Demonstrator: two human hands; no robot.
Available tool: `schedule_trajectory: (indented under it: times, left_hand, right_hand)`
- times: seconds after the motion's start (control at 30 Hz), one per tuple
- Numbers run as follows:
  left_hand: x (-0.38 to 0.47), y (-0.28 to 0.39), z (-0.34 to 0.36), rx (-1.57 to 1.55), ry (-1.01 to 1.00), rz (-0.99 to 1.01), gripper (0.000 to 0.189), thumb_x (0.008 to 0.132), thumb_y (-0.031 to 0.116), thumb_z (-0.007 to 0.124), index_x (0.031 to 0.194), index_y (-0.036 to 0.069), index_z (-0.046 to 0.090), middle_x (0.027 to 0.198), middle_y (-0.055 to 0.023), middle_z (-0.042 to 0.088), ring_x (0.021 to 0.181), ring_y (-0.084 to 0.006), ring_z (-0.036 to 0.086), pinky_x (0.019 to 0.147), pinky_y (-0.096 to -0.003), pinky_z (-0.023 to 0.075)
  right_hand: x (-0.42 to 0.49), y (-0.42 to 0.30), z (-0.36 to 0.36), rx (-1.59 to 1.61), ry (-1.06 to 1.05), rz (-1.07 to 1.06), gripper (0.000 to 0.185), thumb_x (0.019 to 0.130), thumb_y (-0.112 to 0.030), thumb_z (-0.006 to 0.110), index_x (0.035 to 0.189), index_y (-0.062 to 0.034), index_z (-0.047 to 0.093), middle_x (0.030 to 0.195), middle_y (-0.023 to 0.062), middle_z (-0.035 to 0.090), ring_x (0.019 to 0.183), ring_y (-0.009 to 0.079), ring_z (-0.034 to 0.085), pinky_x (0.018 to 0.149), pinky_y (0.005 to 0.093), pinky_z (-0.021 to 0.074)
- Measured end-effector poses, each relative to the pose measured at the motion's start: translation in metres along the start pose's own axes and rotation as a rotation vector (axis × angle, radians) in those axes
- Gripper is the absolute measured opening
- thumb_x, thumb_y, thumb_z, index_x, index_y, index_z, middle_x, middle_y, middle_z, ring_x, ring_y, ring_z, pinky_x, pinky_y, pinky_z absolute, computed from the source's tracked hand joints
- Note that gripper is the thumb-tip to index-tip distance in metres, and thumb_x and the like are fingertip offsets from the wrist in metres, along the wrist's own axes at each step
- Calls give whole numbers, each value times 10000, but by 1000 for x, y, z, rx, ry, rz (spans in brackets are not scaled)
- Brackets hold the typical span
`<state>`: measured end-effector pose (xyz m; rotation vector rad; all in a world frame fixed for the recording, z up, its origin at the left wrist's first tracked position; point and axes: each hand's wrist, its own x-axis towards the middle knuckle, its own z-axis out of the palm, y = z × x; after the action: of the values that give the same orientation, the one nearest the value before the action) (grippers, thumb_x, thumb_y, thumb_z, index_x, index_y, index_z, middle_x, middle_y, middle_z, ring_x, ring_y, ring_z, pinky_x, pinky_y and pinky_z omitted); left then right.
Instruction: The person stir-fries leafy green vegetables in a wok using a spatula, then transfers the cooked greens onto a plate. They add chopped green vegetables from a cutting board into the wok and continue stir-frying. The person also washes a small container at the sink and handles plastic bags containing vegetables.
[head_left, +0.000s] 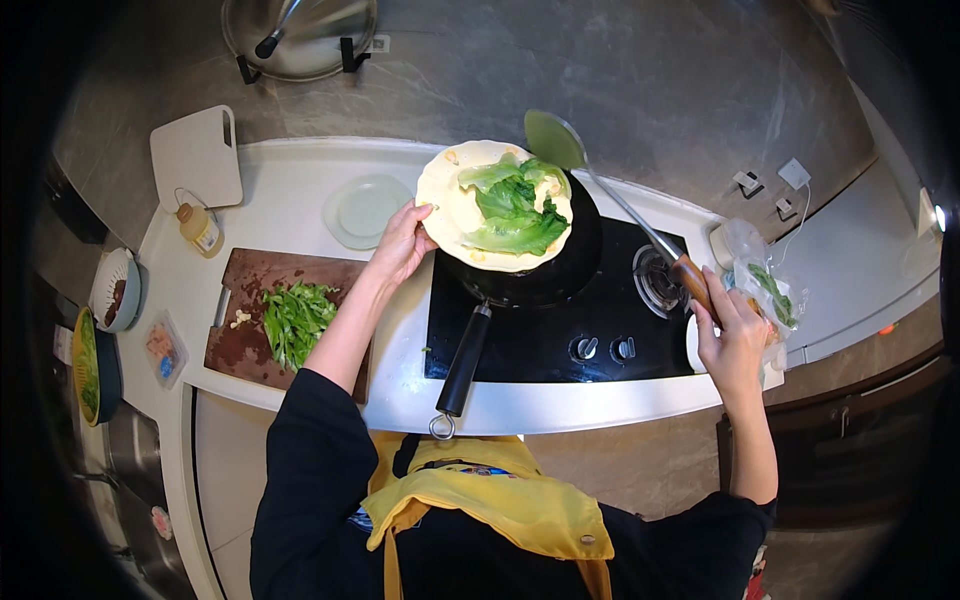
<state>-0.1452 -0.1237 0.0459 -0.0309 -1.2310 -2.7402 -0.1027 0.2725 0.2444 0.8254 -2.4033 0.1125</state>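
My left hand (407, 241) grips the left rim of a pale yellow scalloped plate (450, 196). Several green lettuce leaves (516, 202) lie on that plate, mostly on its right half. Beneath it, a black wok (577, 255) sits on the hob, its inside largely hidden by the plate. The wok's black handle (465, 364) points towards me. My right hand (731, 330) is closed around the wooden handle (696, 286) of a metal wok spatula. Its blade (553, 139) is raised beside the plate's upper right edge and reflects green.
A brown cutting board (244, 285) at left bears chopped green vegetable (298, 319) and garlic bits (241, 318). Behind are a glass plate (365, 211), a bottle (200, 231) and a white cutting board (196, 159). Plastic bags (772, 289) lie right of the black gas hob (525, 349).
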Motion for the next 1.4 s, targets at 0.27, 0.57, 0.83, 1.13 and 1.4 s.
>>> schedule_trajectory:
  times: [0.27, 0.57, 0.83, 1.13, 1.4]
  left_hand:
    - [-5, 2, 1, 10, 33, 16, 378, 923, 151, 452, 1248, -34, 398, 1172, -145, 551, 1004, -196, 619, 823, -326, 561]
    - [-24, 5, -1, 0, 167, 96, 370, 931, 160, 461, 1252, -16, 410, 1177, -151, 548, 1032, -208, 595, 846, -366, 536]
    - [-92, 19, -24, 48, 399, 321, 420, 916, 147, 473, 1270, -63, 390, 1270, -178, 488, 1165, -235, 511, 1023, -370, 415]
    - [-169, 30, -35, -43, 621, 433, 484, 879, 200, 512, 1285, -40, 403, 1277, -136, 500, 1175, -231, 503, 1016, -377, 413]
    - [-208, 42, -35, -78, 694, 470, 464, 893, 259, 515, 1266, -6, 440, 1281, -108, 513, 1171, -211, 503, 1021, -375, 396]
  right_hand:
    - [-7, 0, 13, 28, -39, 2, 432, 757, -96, 683, 1180, -76, 599, 668, 108, 566, 523, 277, 569, 486, 357, 453]
    - [-26, -6, 71, 363, 87, 180, 381, 773, -35, 668, 1141, 31, 597, 805, 209, 642, 643, 297, 635, 614, 335, 498]
    - [-45, -12, 157, 794, -273, 703, 330, 812, -169, 669, 1086, 10, 634, 694, 136, 638, 601, 153, 604, 599, 256, 457]
    - [-46, -10, 161, 1378, -574, 1002, 183, 956, -202, 455, 1010, -32, 413, 612, 124, 582, 371, 153, 519, 329, 213, 362]
    - [-135, 20, 212, 284, -492, 104, 384, 697, -131, 725, 1022, -28, 550, 985, 70, 537, 957, 269, 534, 762, 395, 459]
